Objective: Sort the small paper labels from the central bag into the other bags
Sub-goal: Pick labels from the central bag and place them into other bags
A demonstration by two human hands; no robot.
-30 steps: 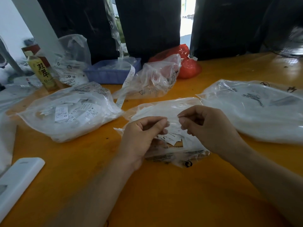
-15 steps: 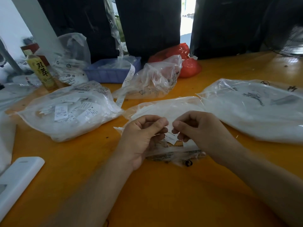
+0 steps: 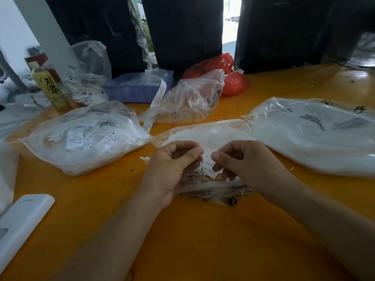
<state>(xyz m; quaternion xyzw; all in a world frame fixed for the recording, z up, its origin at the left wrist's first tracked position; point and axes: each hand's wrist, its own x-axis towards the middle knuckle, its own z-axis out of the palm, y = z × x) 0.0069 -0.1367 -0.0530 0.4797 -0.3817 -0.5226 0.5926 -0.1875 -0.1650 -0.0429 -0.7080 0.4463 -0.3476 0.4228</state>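
Separating labels over the central bag

Both hands are working above the central bag (image 3: 205,134) on the orange surface (image 3: 182,230): the left hand (image 3: 172,167) and the right hand (image 3: 243,163) are each pinching at the small paper labels (image 3: 209,167) held between their fingertips (one reads XS). To do this well, the thumbs should be sliding the papers apart so only one label comes free, and the size should be read before moving. The bag left of the central bag (image 3: 85,136) is already holding XS labels, so it looks the likely target; another bag (image 3: 316,134) is lying to the right.
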